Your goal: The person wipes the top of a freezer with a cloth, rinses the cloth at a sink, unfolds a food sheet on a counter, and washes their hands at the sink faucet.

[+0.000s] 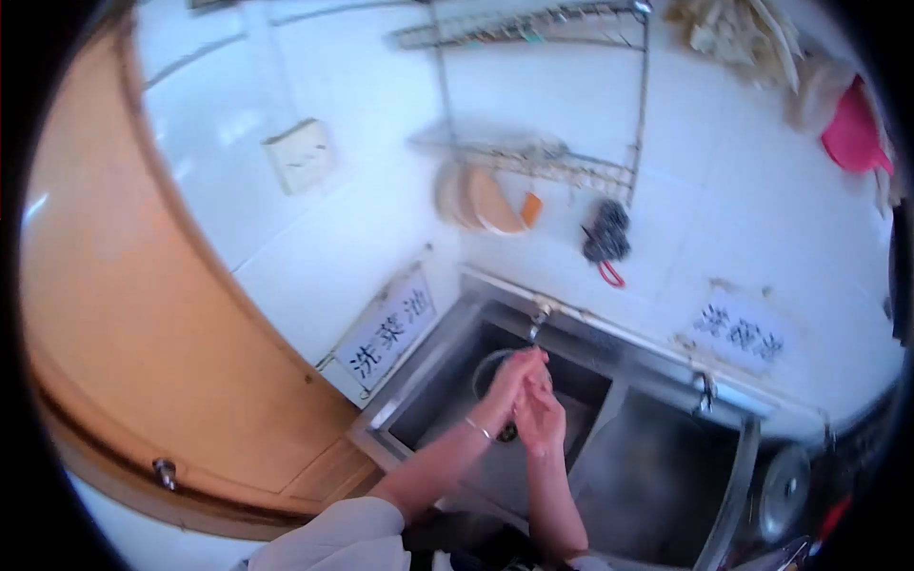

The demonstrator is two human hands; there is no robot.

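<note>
My left hand (515, 374), with a thin bracelet at the wrist, meets my right hand (543, 419) just below the tap (539, 319). The two touch over the left basin of a steel sink (419, 404). The left fingers are closed against the right hand, whose fingers look stretched upward and are partly covered. No object shows between them. Behind the hands is a round rim (484, 376), perhaps of a bowl, and a drain (508, 432) shows below the wrists.
A second basin (657, 466) with its own tap (705, 392) lies to the right, beside a round metal lid (784, 487). A wire rack (543, 157) and a dark scrubber (607, 231) hang on the tiled wall. A wooden door (143, 314) stands left.
</note>
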